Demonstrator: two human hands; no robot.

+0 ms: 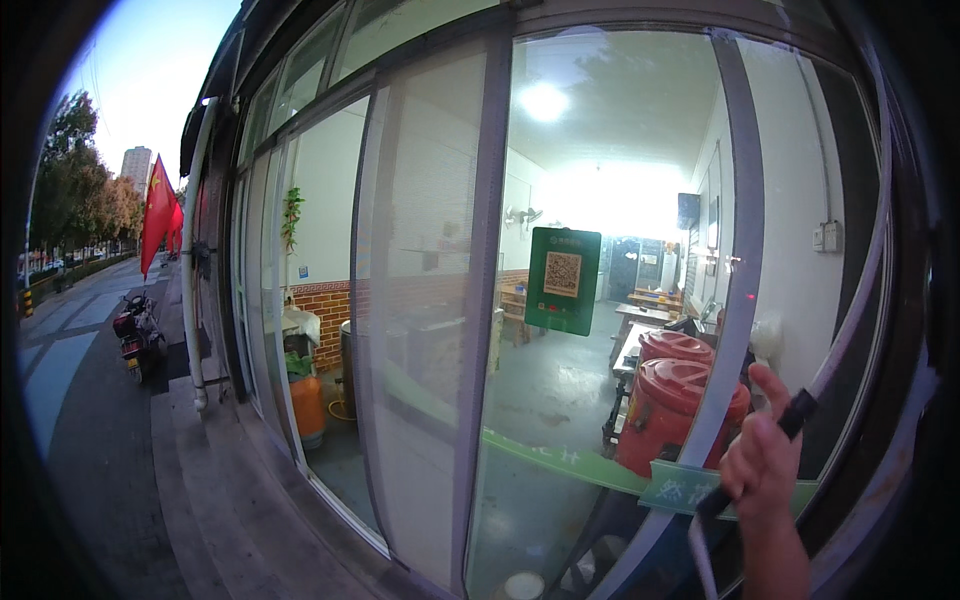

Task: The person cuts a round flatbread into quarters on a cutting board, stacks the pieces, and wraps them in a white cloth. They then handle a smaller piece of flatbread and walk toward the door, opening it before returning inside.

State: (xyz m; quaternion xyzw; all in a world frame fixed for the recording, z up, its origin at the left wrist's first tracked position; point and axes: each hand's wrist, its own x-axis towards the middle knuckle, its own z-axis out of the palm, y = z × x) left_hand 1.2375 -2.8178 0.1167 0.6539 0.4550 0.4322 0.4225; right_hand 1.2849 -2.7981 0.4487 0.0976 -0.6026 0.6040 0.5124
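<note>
My right hand point(765, 457) is raised at the lower right, in front of the glass. Its fingers are wrapped around a black grip point(798, 414), while the index finger points up off it. A pale pole point(853, 319) appears to run upward from the grip along the right side, bent by the lens; its top end cannot be made out. Below my fist a thin pale length continues down out of the picture. Closest behind the hand is a glass door panel point(592, 397) with a green strip point(682, 484) bearing writing. My left hand is out of view.
A green sign with a printed code point(562, 281) is on the glass. A mesh screen point(420, 300) covers the neighbouring panel. Inside stand red lidded bins point(667, 405) and tables. Outside left are stone steps point(225, 480), a drainpipe point(196, 300), a parked scooter point(139, 334) and red flags point(157, 210).
</note>
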